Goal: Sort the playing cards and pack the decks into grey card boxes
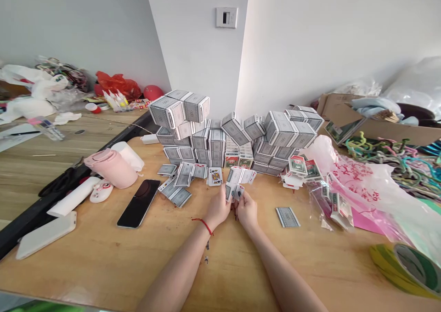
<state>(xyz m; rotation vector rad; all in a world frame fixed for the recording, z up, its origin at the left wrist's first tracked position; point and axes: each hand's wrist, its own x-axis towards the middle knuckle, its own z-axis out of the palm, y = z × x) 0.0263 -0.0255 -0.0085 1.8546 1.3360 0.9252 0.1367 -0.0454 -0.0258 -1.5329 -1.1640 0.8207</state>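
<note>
Fingers of the left hand and the right hand hold a small grey-patterned playing-card piece, seemingly half-formed, above the brown wooden surface. Behind, many grey box-shaped card blocks stand already stacked; loose folded cards lie unassembled.

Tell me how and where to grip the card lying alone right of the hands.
Pinch the patterned card by opposite edges, coming from above with the right hand, the nearer one, once free: it looks thin and nearly flat on the table, so edges likely hold best.
</note>
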